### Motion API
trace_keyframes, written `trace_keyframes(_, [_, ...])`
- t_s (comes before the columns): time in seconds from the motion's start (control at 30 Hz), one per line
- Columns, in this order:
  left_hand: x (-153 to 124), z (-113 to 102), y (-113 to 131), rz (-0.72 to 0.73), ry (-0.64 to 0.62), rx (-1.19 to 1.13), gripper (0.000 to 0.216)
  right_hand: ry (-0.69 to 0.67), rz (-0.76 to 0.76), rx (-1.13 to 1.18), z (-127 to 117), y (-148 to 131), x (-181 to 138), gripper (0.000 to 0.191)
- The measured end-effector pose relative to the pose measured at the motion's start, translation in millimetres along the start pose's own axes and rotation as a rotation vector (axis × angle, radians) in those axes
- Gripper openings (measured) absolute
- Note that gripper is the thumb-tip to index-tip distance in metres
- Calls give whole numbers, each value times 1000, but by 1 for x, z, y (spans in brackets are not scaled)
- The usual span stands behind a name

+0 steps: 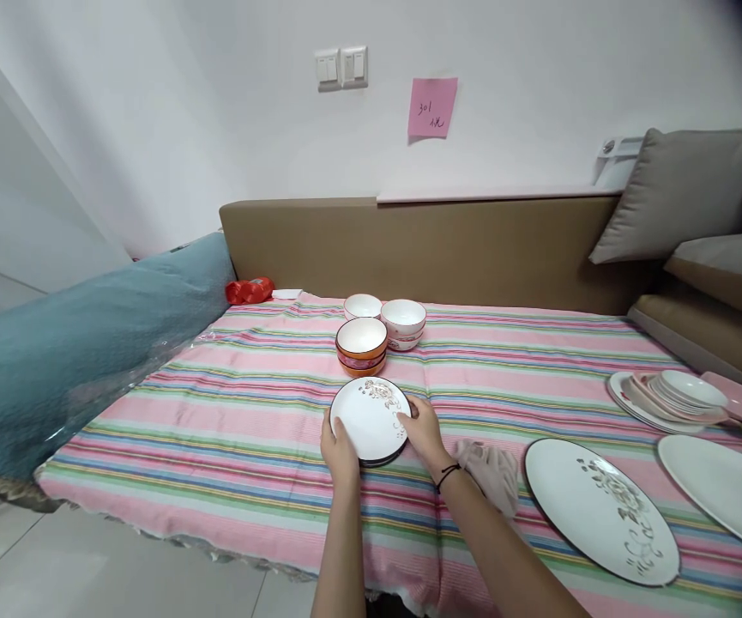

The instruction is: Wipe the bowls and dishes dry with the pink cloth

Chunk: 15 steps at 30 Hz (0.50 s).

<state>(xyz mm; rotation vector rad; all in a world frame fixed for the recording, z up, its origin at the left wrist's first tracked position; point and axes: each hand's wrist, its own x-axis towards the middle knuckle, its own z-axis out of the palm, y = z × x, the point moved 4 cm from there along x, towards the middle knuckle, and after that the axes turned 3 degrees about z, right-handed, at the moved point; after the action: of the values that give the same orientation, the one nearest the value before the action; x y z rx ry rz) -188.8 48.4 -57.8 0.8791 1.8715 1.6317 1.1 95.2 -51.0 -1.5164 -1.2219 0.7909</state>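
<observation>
Between my two hands is a small stack of round white plates (367, 421), dark-rimmed, the top one bearing a brown floral print. My left hand (340, 446) grips the left edge, thumb on top. On the right edge my right hand (425, 429) closes the same way, a dark band at its wrist. Just beyond the plates stands a stack of orange-brown bowls (362, 348), with white bowls (403, 322) behind it and another white bowl (363, 305) at the back. A crumpled beige cloth (490, 472) lies by my right forearm.
A large oval floral plate (595, 506) and a plain white oval plate (724, 489) lie on the right. Behind them are stacked small dishes (672, 399). A red package (250, 290) sits at the far left corner. Striped cloth (229, 446) covers the surface; a brown backrest (473, 253) bounds it.
</observation>
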Motion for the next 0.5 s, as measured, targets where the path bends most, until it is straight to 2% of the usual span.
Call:
trace_keyframes(0.23, [3,3,-1,-11,-1,7,49,2,1,-33,3,4,-2,47])
trace_keyframes(0.37, [6,5,2,-15,-9,18,51,2,-37,-62,4,-5,-8,48])
trace_keyframes(0.43, [7,6,5,-11,-24,14,52,-19,-63,-74,-4,-13,-12,50])
trace_keyframes(0.5, [7,6,9,11,-41,3,53,-24,-97,-99,-29,-20,-17,53])
